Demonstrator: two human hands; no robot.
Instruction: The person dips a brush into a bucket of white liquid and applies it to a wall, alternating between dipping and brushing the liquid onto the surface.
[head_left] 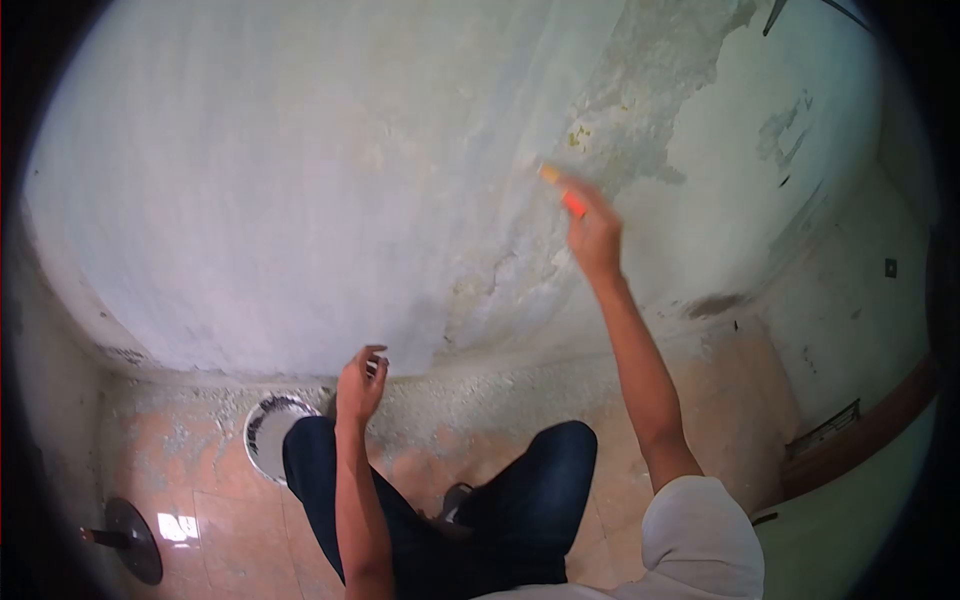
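My right hand (596, 232) is raised in front of the wall (300, 180), its fingers wrapped round a small orange and yellow hand tool (574, 204). The tool's yellowish end is up against the wall, beside a rough grey patch (640, 130) where the paint has come off. Motion blurs the tool, and I cannot tell its exact kind. Lower down, my left hand (362, 385) hangs close to the foot of the wall with fingers loosely bent and apart, nothing in them. A white bucket (250, 446) stands left of it, partly hidden by my knee.
Flakes and dust lie along the tiled floor (240, 540) at the wall's base. A dark round disc with a short stem (130, 540) is at the lower left. To the right are a brown wooden edge (860, 430) and a small dark wall fitting (890, 268).
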